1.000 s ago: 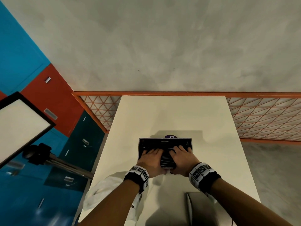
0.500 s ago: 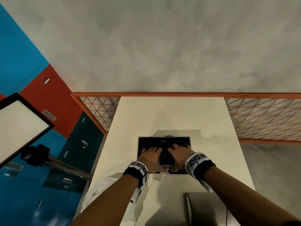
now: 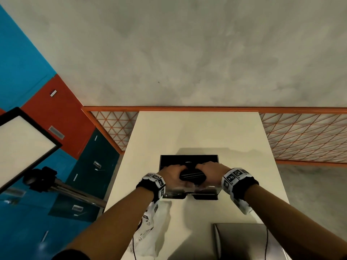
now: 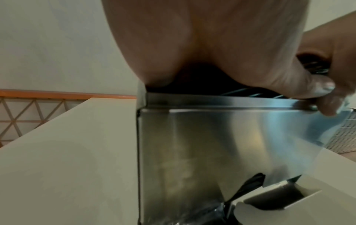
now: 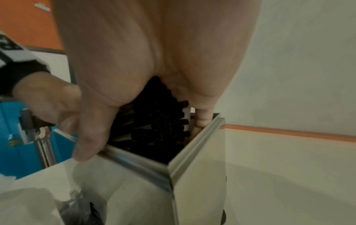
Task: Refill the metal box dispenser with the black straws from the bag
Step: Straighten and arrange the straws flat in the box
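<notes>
1. Black straws (image 3: pixel 192 176) sit as one bundle in a two-hand grip: left hand (image 3: pixel 173 176) and right hand (image 3: pixel 211 173) each curl fingers round an end, likely so the loose straws stay level and parallel.
2. Directly under the grip is the open top of the metal box dispenser (image 3: pixel 188 160). The right wrist view shows straw ends (image 5: pixel 163 121) already below the rim, so the bundle seems partly inside.
3. Left thumb (image 4: pixel 308 89) lies along the near rim; I judge it steadies the lowering.
4. Nearer the person than the grip, on the worktop (image 3: pixel 197 132), lies the white bag (image 3: pixel 159 228), towards the left forearm.
5. Grey flat piece (image 3: pixel 244 239) lies near the right forearm, possibly the lid; cannot tell.
6. Next: release evenly so the straws do not jam crosswise.
</notes>
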